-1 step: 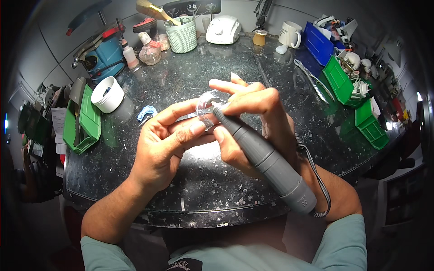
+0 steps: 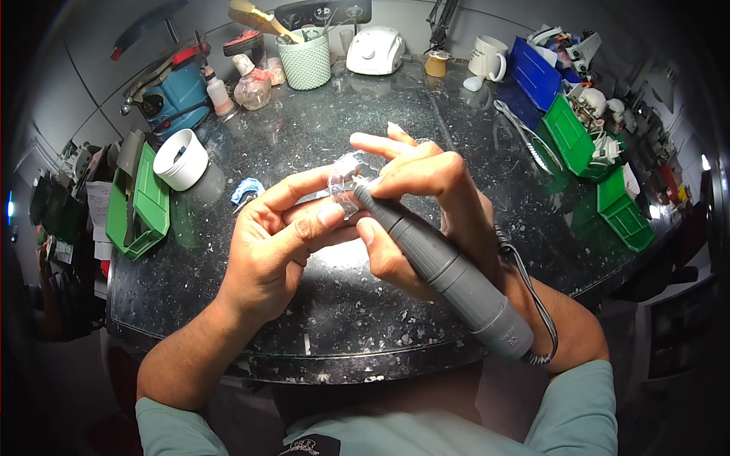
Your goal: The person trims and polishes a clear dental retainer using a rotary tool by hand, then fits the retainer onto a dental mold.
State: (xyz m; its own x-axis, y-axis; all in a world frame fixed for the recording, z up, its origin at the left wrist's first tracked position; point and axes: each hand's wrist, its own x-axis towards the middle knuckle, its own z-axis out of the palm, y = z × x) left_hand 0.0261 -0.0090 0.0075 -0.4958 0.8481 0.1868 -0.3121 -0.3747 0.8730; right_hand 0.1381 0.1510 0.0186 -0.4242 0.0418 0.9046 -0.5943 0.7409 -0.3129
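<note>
My left hand [image 2: 285, 228] pinches a clear plastic dental tray [image 2: 344, 178] between thumb and fingers, holding it above the middle of the bench. My right hand [image 2: 430, 190] grips a dark grey rotary handpiece [image 2: 456, 281] in a pen-like hold, two of its fingers raised beyond the tray. The handpiece slants from lower right to upper left, its narrow nose at the tray's near side. Whether the bit touches the plastic, I cannot tell. A coiled cord [image 2: 532, 292] runs from the handpiece's back end beside my right forearm.
On the black, speckled bench [image 2: 319, 334], a blue dental impression [image 2: 247, 190] lies left of my hands. Farther left are a white cup [image 2: 181, 159] and a green bin [image 2: 141, 201]. Tweezers [image 2: 528, 137] and green bins [image 2: 569, 137] are at right; a white control box [image 2: 376, 51] stands behind.
The nose of the handpiece has shifted slightly toward me along the tray, and my right hand has moved a little with it. My left hand stays nearly still.
</note>
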